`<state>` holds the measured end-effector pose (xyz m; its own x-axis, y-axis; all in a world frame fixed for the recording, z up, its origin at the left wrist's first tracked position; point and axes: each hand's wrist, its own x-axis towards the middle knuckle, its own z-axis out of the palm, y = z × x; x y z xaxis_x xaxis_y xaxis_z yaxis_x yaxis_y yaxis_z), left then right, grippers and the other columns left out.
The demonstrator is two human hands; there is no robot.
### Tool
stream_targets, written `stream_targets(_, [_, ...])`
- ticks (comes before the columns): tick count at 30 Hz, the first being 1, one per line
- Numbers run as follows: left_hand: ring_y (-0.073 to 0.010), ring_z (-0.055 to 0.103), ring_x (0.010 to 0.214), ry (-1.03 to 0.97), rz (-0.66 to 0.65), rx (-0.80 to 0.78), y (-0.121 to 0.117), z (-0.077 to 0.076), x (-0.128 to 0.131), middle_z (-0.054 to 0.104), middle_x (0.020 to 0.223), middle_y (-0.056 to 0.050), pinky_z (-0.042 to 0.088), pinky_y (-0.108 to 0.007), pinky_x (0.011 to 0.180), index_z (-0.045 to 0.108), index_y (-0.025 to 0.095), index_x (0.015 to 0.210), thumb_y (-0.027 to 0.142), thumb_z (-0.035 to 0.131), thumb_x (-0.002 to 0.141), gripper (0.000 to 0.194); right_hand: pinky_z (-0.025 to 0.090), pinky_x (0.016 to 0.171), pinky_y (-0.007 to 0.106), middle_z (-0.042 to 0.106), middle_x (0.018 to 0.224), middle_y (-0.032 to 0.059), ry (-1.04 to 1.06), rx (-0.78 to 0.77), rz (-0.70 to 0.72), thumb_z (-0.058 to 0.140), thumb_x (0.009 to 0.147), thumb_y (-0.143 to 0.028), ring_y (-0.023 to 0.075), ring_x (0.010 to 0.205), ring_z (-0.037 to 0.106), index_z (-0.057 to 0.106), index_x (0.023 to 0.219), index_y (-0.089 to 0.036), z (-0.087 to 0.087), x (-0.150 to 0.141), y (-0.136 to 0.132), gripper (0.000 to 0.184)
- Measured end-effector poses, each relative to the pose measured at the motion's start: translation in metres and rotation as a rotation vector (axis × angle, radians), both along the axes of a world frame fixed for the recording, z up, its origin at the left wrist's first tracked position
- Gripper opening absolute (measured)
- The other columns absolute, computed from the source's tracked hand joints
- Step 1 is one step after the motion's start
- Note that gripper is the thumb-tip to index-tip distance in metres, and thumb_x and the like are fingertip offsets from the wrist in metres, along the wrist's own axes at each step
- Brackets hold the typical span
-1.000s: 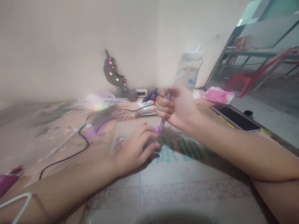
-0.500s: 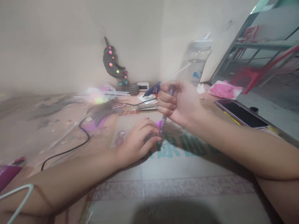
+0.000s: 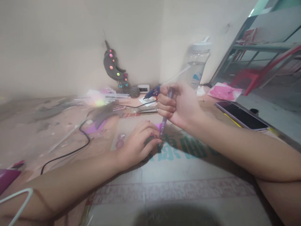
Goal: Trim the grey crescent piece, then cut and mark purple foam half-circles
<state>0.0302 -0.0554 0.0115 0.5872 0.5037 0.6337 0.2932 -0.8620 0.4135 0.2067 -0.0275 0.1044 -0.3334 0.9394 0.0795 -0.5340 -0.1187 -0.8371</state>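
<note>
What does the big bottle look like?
The bottle is see-through, maybe plastic, with a pale lid and a spout sticking up. It looks mostly full of clear liquid and has a blue mark on its side. It stands upright by the wall, its bottom hidden behind the right hand.

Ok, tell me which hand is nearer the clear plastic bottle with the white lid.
Right. The right hand is in front of the bottle, a little to its left; the left hand lies farther left and nearer the camera.
</note>
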Motion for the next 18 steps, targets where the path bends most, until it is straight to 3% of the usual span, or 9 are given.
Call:
stream_targets(7, [-0.0178, 0.06, 0.095, 0.011, -0.004, -0.004, -0.0007, -0.0008, -0.0008, 0.064, 0.096, -0.005, 0.048, -0.039, 0.097, 0.058, 0.02, 0.093, 0.023, 0.055, 0.098, 0.006, 0.015, 0.036, 0.021, 0.014, 0.048, -0.0088, 0.017, 0.057, 0.042, 0.037, 0.095, -0.035, 0.0094, 0.043, 0.006, 0.034, 0.07, -0.024, -0.0036, 0.0019, 0.0014, 0.028])
stream_targets(18, [-0.0172, 0.058, 0.096, -0.005, -0.027, 0.008, 0.0002, -0.0012, -0.0002, 0.062, 0.096, -0.004, 0.047, -0.036, 0.096, 0.056, 0.019, 0.093, 0.019, 0.058, 0.096, 0.003, 0.018, 0.033, 0.019, 0.016, 0.046, -0.0091, 0.088, 0.032, 0.116, 0.031, 0.096, -0.029, 0.0093, 0.04, 0.007, 0.036, 0.069, -0.023, -0.0062, 0.004, 0.0063, 0.027])
